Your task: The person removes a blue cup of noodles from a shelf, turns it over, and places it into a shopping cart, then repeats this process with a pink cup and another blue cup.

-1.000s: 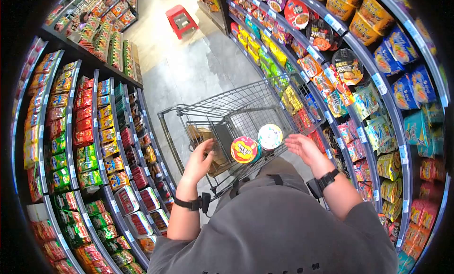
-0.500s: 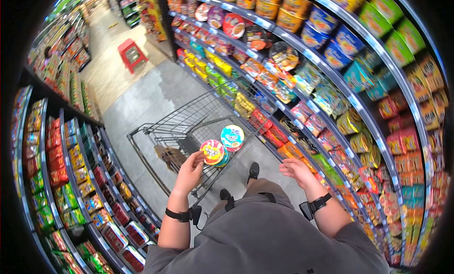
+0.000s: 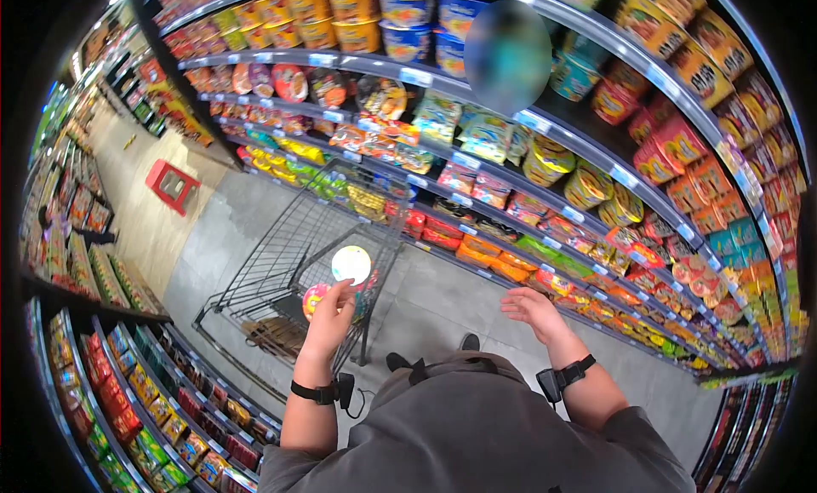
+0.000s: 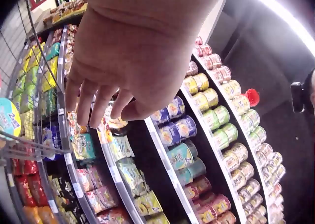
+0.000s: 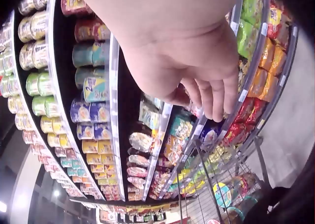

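Observation:
My left hand (image 3: pixel 330 318) hovers over the near side of the shopping cart (image 3: pixel 255 280), its fingers relaxed and holding nothing. Close by its fingertips in the head view are two round tubs in the cart, one with a bright, washed-out lid (image 3: pixel 351 264) and one with a pink and yellow lid (image 3: pixel 314 300), partly hidden by the hand. My right hand (image 3: pixel 538 314) hangs in the air before the shelves, palm inward, fingers loosely extended. Each wrist view shows its hand with nothing in the fingers, the left hand (image 4: pixel 133 61) and the right hand (image 5: pixel 187 57).
A long shelf unit stands ahead, with blue noodle tubs (image 3: pixel 404 25), teal tubs (image 3: pixel 575 77) and bagged noodles (image 3: pixel 438 229). A blurred patch hides part of the upper shelf. More shelves with packets (image 3: pixel 136 378) line the left. A red stool (image 3: pixel 173 186) stands down the aisle.
The head view has swung right toward the long shelf, so the cart and stool appear farther left. The left hand now overlaps the tubs in view. Both hands keep much the same pose.

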Motion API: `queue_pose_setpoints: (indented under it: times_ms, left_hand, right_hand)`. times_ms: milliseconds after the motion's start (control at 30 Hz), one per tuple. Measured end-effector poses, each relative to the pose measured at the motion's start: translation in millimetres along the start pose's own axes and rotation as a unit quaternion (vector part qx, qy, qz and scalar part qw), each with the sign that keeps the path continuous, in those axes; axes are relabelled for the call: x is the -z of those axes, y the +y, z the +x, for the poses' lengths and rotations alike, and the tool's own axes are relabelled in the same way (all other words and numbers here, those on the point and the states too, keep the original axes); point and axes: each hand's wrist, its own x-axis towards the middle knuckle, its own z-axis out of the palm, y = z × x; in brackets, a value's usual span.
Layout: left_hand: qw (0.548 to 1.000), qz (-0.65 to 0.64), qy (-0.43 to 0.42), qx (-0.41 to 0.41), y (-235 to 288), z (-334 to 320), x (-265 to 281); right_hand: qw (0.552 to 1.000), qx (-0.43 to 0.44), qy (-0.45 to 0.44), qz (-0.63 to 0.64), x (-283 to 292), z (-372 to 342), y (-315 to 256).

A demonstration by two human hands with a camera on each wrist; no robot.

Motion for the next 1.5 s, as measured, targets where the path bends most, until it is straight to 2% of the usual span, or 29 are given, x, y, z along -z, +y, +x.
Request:
queue_pose_setpoints:
  times_ms: [167, 200, 300, 533, 700, 933, 1100, 1133, 1200, 1233, 1300, 1433, 1500]
  left_hand:
    - [0.995, -0.023, -0.077, -0.066, 24, 48, -76]
    - [0.993, 0.023, -0.099, -0.056, 55, 50, -87]
    - [0.987, 0.038, -0.138, -0.066, 78, 69, -133]
    - [0.974, 0.067, -0.187, -0.109, 141, 92, -216]
    - [0.969, 0.091, -0.198, -0.116, 164, 99, -247]
    - [0.967, 0.141, -0.175, -0.123, 178, 106, -238]
    - [0.973, 0.152, -0.128, -0.117, 185, 131, -209]
    - [0.974, 0.149, -0.11, -0.132, 186, 140, -203]
    - [0.975, 0.132, -0.08, -0.157, 190, 159, -192]
    - [0.976, 0.127, -0.078, -0.158, 191, 172, -186]
    - [0.97, 0.128, -0.034, -0.204, 194, 198, -174]
    - [0.97, 0.079, -0.01, -0.232, 215, 256, -153]
    - [0.964, 0.085, -0.009, -0.251, 229, 285, -142]
  right_hand:
    - [0.996, 0.026, 0.06, 0.062, 81, -40, 16]
    - [0.994, 0.032, 0.077, 0.07, 99, -48, 20]
    - [0.985, 0.019, 0.134, 0.108, 147, -65, 33]
    - [0.974, 0.068, 0.156, 0.148, 241, -84, 39]
    - [0.971, 0.104, 0.135, 0.165, 276, -84, 32]
    - [0.978, 0.078, 0.106, 0.161, 274, -54, 3]
    - [0.985, 0.113, 0.041, 0.124, 245, -20, -46]
    - [0.985, 0.114, 0.04, 0.121, 238, -13, -59]
    - [0.98, 0.149, -0.029, 0.132, 222, 2, -86]
    - [0.98, 0.149, -0.028, 0.127, 213, 8, -102]
    - [0.974, 0.173, -0.092, 0.117, 197, 21, -133]
    - [0.967, 0.201, -0.118, 0.099, 165, 51, -191]
    - [0.956, 0.242, -0.147, 0.08, 148, 66, -220]
